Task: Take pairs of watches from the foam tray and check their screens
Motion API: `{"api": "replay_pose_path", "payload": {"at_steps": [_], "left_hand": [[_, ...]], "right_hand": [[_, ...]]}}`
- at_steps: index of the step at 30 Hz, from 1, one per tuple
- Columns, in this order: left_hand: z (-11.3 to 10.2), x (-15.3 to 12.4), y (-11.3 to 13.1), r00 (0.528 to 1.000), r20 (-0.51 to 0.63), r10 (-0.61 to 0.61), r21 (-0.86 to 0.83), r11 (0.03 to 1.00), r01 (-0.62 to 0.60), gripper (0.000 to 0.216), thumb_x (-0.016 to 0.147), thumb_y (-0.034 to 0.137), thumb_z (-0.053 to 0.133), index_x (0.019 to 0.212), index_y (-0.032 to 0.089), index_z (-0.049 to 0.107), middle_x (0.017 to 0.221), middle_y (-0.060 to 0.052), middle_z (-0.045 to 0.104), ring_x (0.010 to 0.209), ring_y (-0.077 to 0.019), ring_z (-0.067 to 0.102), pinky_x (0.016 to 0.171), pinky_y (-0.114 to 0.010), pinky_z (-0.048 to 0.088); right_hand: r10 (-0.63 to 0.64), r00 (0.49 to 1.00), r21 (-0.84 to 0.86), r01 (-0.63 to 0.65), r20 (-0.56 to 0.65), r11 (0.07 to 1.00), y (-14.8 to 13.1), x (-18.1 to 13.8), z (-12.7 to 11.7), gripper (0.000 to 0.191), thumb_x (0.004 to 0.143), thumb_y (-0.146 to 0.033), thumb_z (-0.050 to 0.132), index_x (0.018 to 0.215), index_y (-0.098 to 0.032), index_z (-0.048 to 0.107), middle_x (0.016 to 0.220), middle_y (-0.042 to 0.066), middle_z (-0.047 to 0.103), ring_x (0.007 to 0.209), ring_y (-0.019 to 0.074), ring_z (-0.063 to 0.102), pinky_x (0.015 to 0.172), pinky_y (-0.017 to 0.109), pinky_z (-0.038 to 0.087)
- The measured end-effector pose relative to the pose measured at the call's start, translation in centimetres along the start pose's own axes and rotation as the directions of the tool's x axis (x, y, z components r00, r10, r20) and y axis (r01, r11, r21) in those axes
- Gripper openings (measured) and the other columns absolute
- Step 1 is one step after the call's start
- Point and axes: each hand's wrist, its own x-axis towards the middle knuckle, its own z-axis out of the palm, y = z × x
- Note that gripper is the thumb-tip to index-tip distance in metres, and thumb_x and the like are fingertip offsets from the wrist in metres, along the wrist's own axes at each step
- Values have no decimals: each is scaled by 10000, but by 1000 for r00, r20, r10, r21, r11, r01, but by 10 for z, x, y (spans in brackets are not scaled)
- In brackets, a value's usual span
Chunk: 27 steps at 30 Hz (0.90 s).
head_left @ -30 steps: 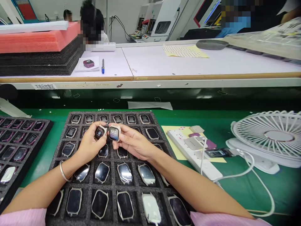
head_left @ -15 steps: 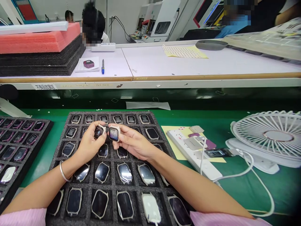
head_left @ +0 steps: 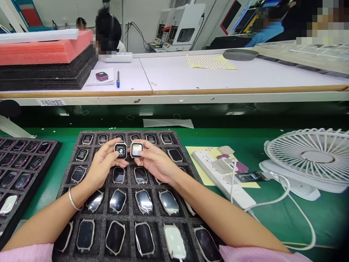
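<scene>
A black foam tray [head_left: 128,213] with several smartwatch bodies in its pockets lies on the green mat in front of me. My left hand [head_left: 102,165] pinches one watch body [head_left: 120,150] with a lit dark screen. My right hand [head_left: 156,163] pinches a second watch body [head_left: 136,149] with a lit coloured screen. Both watches are held side by side, faces up, just above the tray's second row. A bangle sits on my left wrist.
A second foam tray [head_left: 21,163] of watches lies at the left. A white power strip [head_left: 218,174] with plugs and a cable, a yellow sheet and a white fan [head_left: 308,156] are at the right. Behind, a raised white shelf [head_left: 218,78] carries foam sheets, a pen and papers; other people sit beyond.
Both hands have lowered slightly toward the tray and turned the two watches so that their screens face up, closer together.
</scene>
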Motion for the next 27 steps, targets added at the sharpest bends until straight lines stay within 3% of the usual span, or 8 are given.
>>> {"api": "replay_pose_path", "payload": {"at_steps": [10, 21, 27], "left_hand": [[1, 2, 0, 998, -7, -58, 27, 998, 58, 381, 736, 254, 706, 1089, 187, 582, 938, -7, 689, 620, -159, 737, 641, -300, 617], [1, 3, -1, 995, 35, -89, 58, 994, 87, 363, 725, 208, 654, 1075, 191, 560, 941, -1, 670, 625, -152, 727, 666, -323, 605], [-1, 6, -6, 998, -15, 60, 166, 984, -56, 419, 695, 198, 723, 1074, 196, 544, 905, 14, 642, 658, -92, 616, 641, -247, 495]], "right_hand": [[-63, 997, -182, 68, 33, 981, 2, -1, -1, 343, 770, -187, 713, 1098, -209, 618, 801, -18, 664, 628, 121, 625, 627, 279, 457], [-78, 996, -198, 83, 33, 977, 4, 0, -3, 303, 778, -176, 718, 1069, -207, 639, 800, -24, 656, 587, 96, 608, 609, 259, 467], [1, 994, -92, 9, 110, 996, 4, -2, -3, 376, 873, -300, 704, 1229, -213, 623, 850, 14, 711, 722, 147, 707, 727, 302, 530]]}}
